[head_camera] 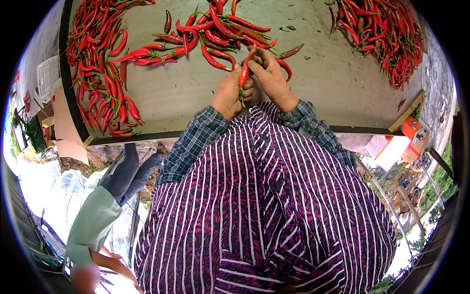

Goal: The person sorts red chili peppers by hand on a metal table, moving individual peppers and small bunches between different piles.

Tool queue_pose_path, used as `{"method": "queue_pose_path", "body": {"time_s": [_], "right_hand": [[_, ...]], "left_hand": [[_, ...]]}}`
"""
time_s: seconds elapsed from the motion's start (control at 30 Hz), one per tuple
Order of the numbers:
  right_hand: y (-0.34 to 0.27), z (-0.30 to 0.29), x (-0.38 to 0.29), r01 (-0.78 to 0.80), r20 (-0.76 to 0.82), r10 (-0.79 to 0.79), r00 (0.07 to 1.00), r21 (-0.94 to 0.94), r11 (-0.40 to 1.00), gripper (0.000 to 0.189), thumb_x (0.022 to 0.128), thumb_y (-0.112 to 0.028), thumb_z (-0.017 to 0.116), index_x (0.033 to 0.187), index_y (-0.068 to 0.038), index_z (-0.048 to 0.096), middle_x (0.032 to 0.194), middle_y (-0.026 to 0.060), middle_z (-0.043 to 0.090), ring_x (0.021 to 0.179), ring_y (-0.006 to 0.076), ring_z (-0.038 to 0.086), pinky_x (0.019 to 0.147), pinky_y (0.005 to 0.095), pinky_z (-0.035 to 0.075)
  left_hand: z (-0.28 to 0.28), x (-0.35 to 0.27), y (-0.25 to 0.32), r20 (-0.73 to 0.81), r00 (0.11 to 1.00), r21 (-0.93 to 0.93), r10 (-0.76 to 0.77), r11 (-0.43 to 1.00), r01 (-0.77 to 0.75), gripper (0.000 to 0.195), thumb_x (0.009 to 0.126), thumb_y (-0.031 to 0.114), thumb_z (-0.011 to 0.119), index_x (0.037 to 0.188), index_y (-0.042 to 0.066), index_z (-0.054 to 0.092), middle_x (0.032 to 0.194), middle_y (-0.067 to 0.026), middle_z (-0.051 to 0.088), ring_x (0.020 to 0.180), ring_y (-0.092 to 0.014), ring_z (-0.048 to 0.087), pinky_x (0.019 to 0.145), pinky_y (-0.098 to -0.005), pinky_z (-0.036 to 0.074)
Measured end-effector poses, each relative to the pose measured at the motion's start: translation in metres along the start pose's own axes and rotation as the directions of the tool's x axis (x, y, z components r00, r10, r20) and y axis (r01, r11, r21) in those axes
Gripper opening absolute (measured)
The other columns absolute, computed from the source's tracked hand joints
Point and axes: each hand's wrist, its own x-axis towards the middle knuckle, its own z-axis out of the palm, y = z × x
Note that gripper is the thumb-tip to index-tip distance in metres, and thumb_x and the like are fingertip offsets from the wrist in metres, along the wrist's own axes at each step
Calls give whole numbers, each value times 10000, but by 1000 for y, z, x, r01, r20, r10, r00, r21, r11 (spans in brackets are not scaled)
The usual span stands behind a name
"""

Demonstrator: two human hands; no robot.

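Note:
Close to my body, over the near part of the table (330, 92), my left hand (232, 90) is closed around the stem half of a red chili pepper (245, 70). The fingers of my right hand (271, 70) pinch the same pepper near its upper, brownish tip. Its green stem hangs below my left fist. Just beyond my hands lies a loose group of red and brownish chili peppers (220, 29), some with green stems. A curved red pepper (285, 68) and a darker one (292, 50) lie right beside my right hand.
Long heaps of red chili peppers lie along the table's left side (110, 81) and at the far right (385, 40). Small leaf bits (290, 28) are scattered on the surface. A dark rim edges the table. Behind at left is another person (95, 217); cardboard boxes (413, 130) stand at right.

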Motion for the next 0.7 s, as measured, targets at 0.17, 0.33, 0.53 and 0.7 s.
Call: {"method": "queue_pose_path", "body": {"time_s": [0.17,0.33,0.53,0.7], "right_hand": [[3,-1,3,-72,-138,75,988,26,997,257,960,-277,420,967,-29,489,755,16,501,649,85,456,592,219,407],[-15,-1,13,-90,-160,143,977,301,949,335,962,-375,377,857,-73,476,671,34,505,552,92,447,525,225,404],[-14,-13,23,-151,-25,221,975,656,739,427,987,-371,231,1073,-18,454,869,117,564,714,181,552,669,325,503],[-18,-11,11,-152,38,157,987,557,817,414,963,-346,390,1170,5,461,1029,126,564,935,192,547,831,337,465]], "left_hand": [[14,-5,-7,10,998,84,-58,995,57,355,959,432,345,851,107,435,604,-19,432,454,-106,351,408,-232,290],[12,-3,-2,247,969,17,-5,1000,1,302,975,367,330,983,90,450,699,-6,441,526,-89,355,482,-208,316],[12,-9,4,278,946,67,166,979,-192,388,916,180,514,1266,41,419,924,-16,512,760,-92,472,699,-218,403],[8,-6,9,103,935,535,340,774,-340,325,884,158,575,1153,-17,526,883,-4,546,722,-65,491,657,-204,426]]}}
